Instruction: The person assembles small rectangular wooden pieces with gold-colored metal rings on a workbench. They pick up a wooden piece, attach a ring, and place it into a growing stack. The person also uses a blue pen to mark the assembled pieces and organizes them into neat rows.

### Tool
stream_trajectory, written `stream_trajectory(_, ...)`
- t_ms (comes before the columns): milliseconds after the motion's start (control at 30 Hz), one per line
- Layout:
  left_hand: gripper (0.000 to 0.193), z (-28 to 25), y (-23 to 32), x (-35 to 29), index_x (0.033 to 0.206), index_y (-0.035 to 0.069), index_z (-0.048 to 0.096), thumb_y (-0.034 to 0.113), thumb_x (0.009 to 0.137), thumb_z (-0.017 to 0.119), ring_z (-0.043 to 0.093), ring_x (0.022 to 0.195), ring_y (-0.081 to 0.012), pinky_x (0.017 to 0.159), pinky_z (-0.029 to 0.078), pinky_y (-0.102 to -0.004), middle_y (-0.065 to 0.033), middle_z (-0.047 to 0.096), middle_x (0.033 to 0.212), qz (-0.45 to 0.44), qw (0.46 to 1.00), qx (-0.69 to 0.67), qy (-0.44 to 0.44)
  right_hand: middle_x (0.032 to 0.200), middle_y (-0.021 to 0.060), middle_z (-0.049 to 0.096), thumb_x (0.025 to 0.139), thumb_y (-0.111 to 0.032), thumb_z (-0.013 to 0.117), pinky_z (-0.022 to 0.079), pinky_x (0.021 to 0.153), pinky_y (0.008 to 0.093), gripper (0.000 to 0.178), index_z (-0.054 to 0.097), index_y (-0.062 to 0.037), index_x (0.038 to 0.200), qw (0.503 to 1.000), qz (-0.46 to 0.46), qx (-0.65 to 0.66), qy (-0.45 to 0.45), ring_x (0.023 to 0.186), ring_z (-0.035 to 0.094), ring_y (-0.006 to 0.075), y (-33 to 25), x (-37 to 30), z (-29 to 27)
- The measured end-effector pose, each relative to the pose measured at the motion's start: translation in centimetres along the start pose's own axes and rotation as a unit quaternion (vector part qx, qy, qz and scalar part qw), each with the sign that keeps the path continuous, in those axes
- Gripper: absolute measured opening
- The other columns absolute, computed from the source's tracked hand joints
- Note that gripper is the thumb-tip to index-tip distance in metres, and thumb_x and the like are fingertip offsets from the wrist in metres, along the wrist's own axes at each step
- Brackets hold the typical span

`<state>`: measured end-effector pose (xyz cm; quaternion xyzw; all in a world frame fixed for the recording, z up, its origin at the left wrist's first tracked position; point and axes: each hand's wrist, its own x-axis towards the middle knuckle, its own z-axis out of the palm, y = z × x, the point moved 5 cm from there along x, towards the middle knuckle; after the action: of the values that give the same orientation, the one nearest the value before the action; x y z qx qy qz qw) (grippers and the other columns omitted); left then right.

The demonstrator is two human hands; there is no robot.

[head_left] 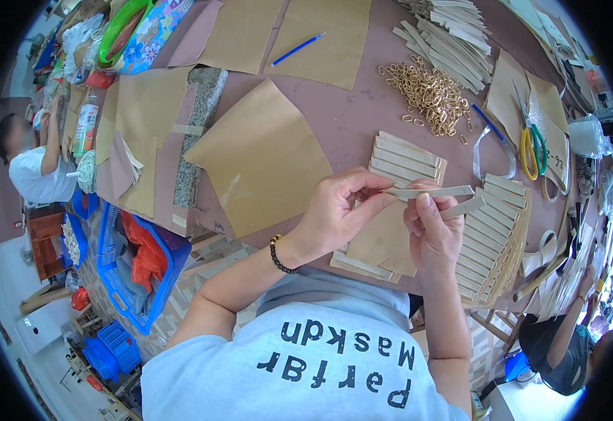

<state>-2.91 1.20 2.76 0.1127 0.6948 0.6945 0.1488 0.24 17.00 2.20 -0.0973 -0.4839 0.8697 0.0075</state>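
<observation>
Both my hands are raised over the near part of the table. A thin pale strip (pixel 440 191) runs between them, folded so that its two ends stick out apart at the right. My left hand (pixel 345 210) pinches its left end between thumb and fingertips; whether a ring sits in the fold is hidden. My right hand (pixel 433 228) grips the strip's middle from below. Under and beyond my hands lies a brown sheet (pixel 384 238) with pale strips in a row (pixel 406 160) at its far end. More strips (pixel 492 242) lie in rows on layered sheets beside my right hand.
A heap of gold oval rings (pixel 429 91) lies at the far right, below bundled loose strips (pixel 450 42). Scissors (pixel 531 144) and brown sheets (pixel 257 154) are on the table. A blue basket (pixel 135 259) stands left. Other people sit at left (pixel 40 168) and right (pixel 555 347).
</observation>
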Motion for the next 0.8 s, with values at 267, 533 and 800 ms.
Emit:
stream_trajectory(267, 0.014, 0.2, 1.0, 0.0, 0.096, -0.002, 0.067, 0.005, 0.085, 0.07, 0.058, 0.076, -0.011, 0.066, 0.046, -0.0244, -0.0058, 0.063, 0.083, 0.059, 0.997, 0.042, -0.026, 0.093, 0.0047, 0.063, 0.092, -0.008, 0.064, 0.032, 0.049, 0.0198, 0.011, 0.065, 0.0003, 0.099, 1.0, -0.002, 0.006, -0.013, 0.058, 0.044, 0.0064, 0.1, 0.1, -0.4)
stream_trajectory(533, 0.008, 0.3, 1.4, -0.2, 0.089, -0.001, 0.066, 0.002, 0.083, 0.07, 0.057, 0.066, -0.0129, 0.058, 0.045, -0.0257, -0.0076, 0.062, 0.079, 0.136, 0.989, 0.066, 0.009, 0.08, 0.0036, 0.06, 0.091, -0.009, 0.065, 0.032, 0.049, 0.0204, 0.011, 0.066, -0.0009, 0.099, 0.998, 0.04, 0.039, 0.013, 0.06, 0.045, 0.0072, 0.4, 0.0, -0.3)
stream_trajectory(800, 0.011, 0.3, 1.3, -0.6, 0.093, -0.001, 0.066, 0.002, 0.083, 0.07, 0.059, 0.07, -0.0147, 0.058, 0.045, -0.0255, -0.0094, 0.063, 0.083, 0.169, 0.982, 0.085, 0.0, 0.094, 0.0116, 0.066, 0.092, -0.009, 0.064, 0.043, 0.059, 0.0239, 0.01, 0.065, -0.0019, 0.1, 0.996, 0.055, 0.063, 0.019, 0.07, 0.054, 0.0119, 1.0, -0.3, -0.2)
